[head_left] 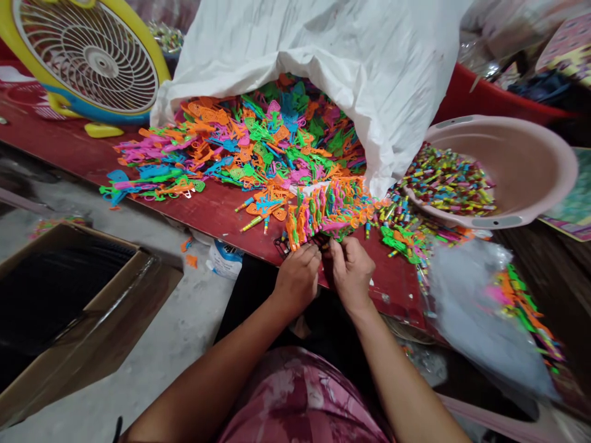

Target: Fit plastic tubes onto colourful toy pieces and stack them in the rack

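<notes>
My left hand [299,277] is closed at the front edge of the red table [401,286], its fingers curled inward. Beside it my right hand [351,271] is closed too, with thumb and index finger pinched together. Whatever they grip is too small or hidden to make out; thin black pieces [281,244] lie by the left fingertips. Just beyond both hands stands a row of small plastic pieces [327,209] in orange, green and pink, packed side by side. Behind the row, a heap of similar colourful plastic pieces [249,141] spills from a white sack [323,37].
A pink basin [526,160] at right holds small multicoloured sticks [450,181], some spilled beside it. Clear plastic bags [480,307] lie at the table's right. A yellow and blue fan [101,61] stands at back left. Below it on the floor is an open cardboard box [124,307].
</notes>
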The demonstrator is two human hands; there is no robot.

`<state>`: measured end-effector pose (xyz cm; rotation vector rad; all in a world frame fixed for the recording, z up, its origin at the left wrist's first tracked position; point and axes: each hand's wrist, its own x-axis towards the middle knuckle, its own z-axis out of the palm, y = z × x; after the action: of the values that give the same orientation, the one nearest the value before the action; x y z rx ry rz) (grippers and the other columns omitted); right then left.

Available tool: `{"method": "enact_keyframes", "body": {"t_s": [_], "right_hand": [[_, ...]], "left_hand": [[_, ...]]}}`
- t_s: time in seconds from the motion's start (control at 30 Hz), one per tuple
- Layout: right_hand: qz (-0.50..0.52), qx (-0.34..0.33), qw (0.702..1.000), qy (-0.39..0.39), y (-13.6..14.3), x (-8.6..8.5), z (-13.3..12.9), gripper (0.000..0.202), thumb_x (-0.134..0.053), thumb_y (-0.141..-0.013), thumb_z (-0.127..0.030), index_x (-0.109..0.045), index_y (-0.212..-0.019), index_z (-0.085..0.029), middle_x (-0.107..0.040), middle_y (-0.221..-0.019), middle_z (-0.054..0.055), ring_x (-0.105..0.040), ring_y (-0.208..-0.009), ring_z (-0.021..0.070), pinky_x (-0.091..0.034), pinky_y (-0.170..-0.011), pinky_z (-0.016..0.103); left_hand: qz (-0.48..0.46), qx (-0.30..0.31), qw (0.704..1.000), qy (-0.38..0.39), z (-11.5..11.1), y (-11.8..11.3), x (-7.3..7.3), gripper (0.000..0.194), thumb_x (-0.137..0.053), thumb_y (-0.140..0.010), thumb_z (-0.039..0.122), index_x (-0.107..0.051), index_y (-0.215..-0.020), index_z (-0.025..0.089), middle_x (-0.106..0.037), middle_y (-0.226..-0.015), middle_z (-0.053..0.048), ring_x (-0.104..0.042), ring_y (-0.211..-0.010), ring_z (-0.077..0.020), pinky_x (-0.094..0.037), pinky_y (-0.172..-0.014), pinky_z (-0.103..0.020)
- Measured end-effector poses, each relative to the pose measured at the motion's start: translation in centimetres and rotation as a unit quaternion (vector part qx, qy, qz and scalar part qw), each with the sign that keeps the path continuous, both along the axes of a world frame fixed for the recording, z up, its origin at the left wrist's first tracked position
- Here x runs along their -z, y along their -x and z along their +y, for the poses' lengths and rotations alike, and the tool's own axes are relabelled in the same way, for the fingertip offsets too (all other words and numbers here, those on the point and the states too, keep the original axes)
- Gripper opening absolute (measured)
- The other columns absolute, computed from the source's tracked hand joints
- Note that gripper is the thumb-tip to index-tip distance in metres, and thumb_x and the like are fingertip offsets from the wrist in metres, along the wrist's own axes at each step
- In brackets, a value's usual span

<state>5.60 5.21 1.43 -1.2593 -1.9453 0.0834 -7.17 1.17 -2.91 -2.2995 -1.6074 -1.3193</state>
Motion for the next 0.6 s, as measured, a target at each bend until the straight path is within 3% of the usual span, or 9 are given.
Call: {"method": "enact_keyframes", "body": {"t_s": [0.23, 0.47, 0.6], "right_hand": [[-0.018, 0.007, 0.999, -0.026, 0.0, 0.0, -0.1, 0.022, -0.048, -0.099, -0.031, -0.054, -0.081, -0.021, -0.057, -0.070, 0.000, -0.053, -0.065, 0.0146, -0.038, -0.063, 0.027], [-0.062, -0.004, 0.998, -0.030, -0.4, -0.5, -0.2, 0.023, -0.048, -0.099, -0.029, -0.051, -0.077, -0.021, -0.053, -0.068, -0.001, -0.049, -0.063, 0.0141, -0.034, -0.062, 0.027], [-0.073, -0.005, 0.997, -0.037, -0.7, -0.8, 0.0, 0.023, -0.049, -0.099, -0.028, -0.052, -0.078, -0.021, -0.055, -0.068, -0.001, -0.049, -0.063, 0.0139, -0.034, -0.062, 0.027]], "left_hand": [[0.003, 0.021, 1.000, 0.002, -0.1, 0.2, 0.6, 0.038, -0.046, -0.085, 0.005, -0.061, -0.120, 0.006, -0.067, -0.123, -0.016, -0.060, -0.119, -0.0255, -0.052, -0.105, -0.042], [-0.047, 0.033, 0.995, -0.079, -0.1, 0.5, 1.7, 0.032, -0.047, -0.088, 0.007, -0.059, -0.117, 0.011, -0.066, -0.122, -0.015, -0.057, -0.126, -0.0236, -0.053, -0.105, -0.042], [-0.062, 0.037, 0.994, -0.080, -0.1, 0.4, 2.0, 0.030, -0.046, -0.088, 0.006, -0.058, -0.115, 0.014, -0.066, -0.123, -0.015, -0.056, -0.127, -0.0231, -0.053, -0.104, -0.043]]}}
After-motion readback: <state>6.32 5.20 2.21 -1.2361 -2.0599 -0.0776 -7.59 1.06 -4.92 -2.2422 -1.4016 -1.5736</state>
